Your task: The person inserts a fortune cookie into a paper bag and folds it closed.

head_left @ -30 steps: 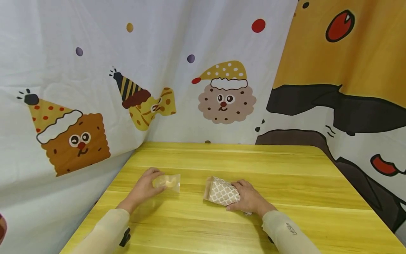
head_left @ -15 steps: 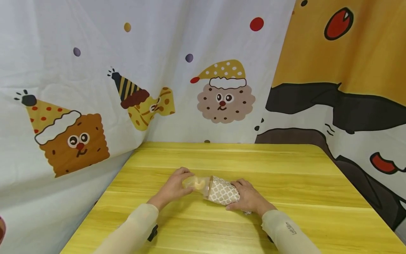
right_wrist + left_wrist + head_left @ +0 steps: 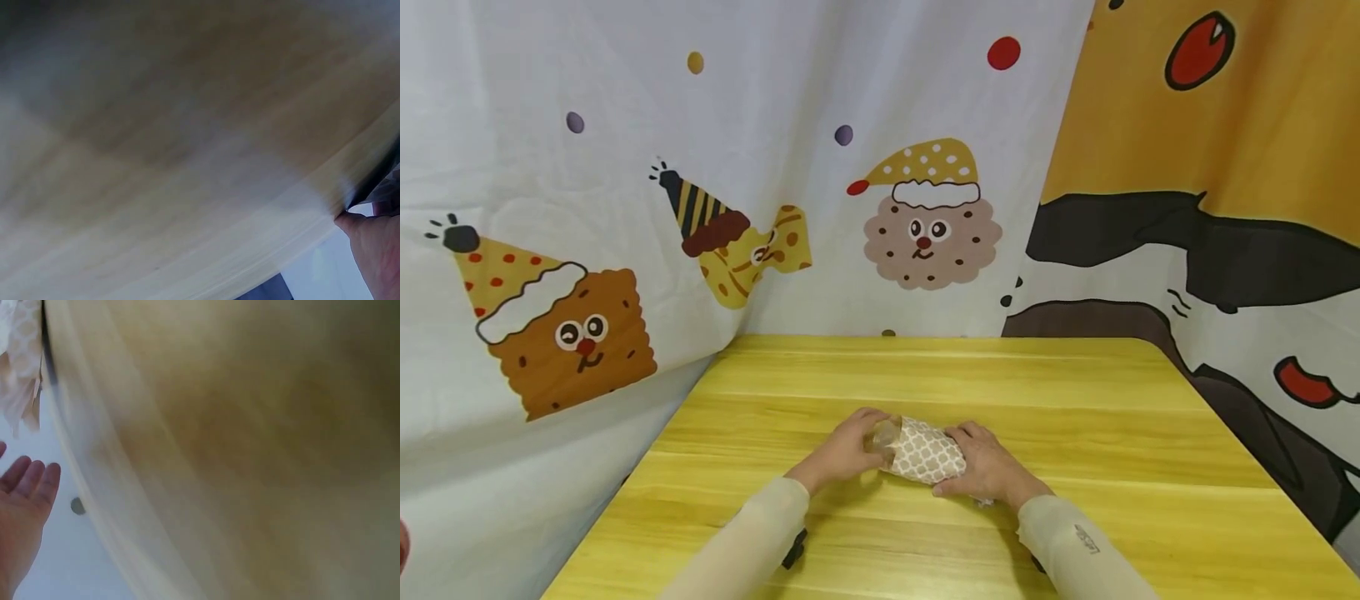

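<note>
A cartoon-printed curtain [image 3: 775, 75] backed the tabletop [image 3: 940, 375]; left hand [image 3: 844, 448] pinched clear packet [image 3: 884, 435], visible only in head view; right hand [image 3: 991, 468] gripped patterned bag [image 3: 927, 452].

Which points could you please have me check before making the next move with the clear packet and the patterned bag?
1. Right hand gripping the patterned bag: ok.
2. Bag lying on the table: ok.
3. Bag's mouth turned toward the left hand: ok.
4. Left hand has the clear packet at the mouth: ok.
5. Packet fully inside the bag: not ok; part of it shows outside.
6. Mouth wide enough for the packet: cannot tell; the left hand partly covers it.
</note>
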